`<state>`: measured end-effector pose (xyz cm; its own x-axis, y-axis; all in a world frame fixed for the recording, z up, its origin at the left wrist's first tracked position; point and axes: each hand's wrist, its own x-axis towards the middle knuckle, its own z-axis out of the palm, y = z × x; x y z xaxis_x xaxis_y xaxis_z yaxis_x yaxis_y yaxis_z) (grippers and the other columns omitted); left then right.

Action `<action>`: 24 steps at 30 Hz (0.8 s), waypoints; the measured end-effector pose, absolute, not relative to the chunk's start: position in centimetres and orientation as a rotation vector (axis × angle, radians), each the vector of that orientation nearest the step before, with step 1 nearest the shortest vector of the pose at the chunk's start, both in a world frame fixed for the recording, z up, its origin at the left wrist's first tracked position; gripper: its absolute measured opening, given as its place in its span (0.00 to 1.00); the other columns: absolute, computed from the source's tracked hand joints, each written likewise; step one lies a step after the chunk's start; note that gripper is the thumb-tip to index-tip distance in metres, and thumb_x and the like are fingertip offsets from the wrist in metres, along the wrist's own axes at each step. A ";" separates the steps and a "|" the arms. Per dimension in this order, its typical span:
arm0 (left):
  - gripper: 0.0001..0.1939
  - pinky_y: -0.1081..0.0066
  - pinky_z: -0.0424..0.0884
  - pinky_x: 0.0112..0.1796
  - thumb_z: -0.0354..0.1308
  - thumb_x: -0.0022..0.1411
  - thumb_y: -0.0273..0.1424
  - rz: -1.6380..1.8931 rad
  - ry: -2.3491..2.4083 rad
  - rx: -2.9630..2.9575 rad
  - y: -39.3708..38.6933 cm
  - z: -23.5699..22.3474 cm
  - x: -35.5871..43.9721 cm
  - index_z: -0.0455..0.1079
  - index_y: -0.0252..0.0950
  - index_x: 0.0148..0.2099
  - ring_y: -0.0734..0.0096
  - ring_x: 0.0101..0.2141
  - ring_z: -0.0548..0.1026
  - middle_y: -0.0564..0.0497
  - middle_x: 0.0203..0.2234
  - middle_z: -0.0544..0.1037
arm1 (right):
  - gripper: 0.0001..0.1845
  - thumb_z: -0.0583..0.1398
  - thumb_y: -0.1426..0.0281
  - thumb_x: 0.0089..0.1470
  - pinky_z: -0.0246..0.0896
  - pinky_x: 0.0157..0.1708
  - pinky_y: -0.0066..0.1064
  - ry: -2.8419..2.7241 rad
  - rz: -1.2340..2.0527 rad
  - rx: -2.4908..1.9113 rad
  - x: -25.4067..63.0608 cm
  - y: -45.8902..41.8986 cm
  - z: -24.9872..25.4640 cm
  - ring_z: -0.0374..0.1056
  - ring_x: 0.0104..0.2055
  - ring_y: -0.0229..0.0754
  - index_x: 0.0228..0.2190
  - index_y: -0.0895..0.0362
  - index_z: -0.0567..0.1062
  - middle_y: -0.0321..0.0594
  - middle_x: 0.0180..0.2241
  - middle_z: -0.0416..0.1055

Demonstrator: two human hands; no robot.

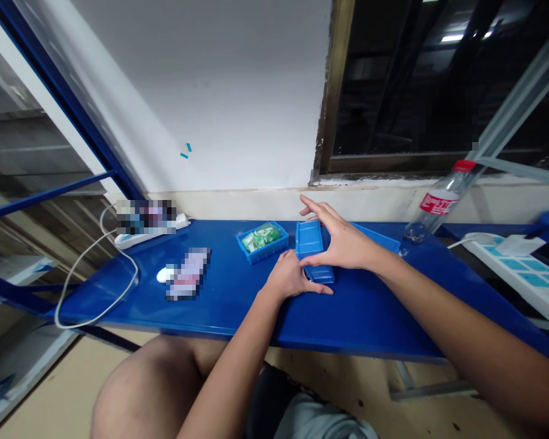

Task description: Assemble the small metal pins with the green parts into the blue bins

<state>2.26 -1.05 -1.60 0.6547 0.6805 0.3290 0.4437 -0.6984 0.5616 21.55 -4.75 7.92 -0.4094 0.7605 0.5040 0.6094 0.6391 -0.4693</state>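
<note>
My right hand [345, 241] grips a small blue plastic box [309, 238] with the thumb on its near side and the fingers round the far side. That box is tilted above a second blue piece [321, 274], perhaps another box, low at the desk top. Around the left side of this lower piece curls my left hand [289, 274], its thumb stretched along the near edge. The hands partly hide both pieces, and what lies inside them cannot be seen. Left of my hands stands a blue tray [266, 251] holding green and white packets.
Behind my right forearm lies another blue tray [379, 238]. An upright plastic bottle [434, 204] with a red cap is at the back right, near a white power strip [526, 271]. A white mouse [165, 274] and a looping cable [130, 292] are on the blue desk's left.
</note>
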 end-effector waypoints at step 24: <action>0.47 0.45 0.65 0.62 0.68 0.47 0.65 0.684 0.911 2.558 -1.3 -1.3 2.2 0.73 0.44 0.63 0.36 0.60 0.71 0.42 0.57 0.78 | 0.61 0.74 0.58 0.46 0.65 0.64 0.55 -2.328 0.215 -1.075 21.5 -5.4 10.7 0.62 0.67 0.62 0.73 0.41 0.49 0.44 0.68 0.58</action>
<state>2.24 -1.32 -1.31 0.6786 0.6589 0.3247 0.4953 -0.7369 0.4601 21.51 -5.41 10.72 -0.5213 0.7413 0.4227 0.6516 0.6656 -0.3638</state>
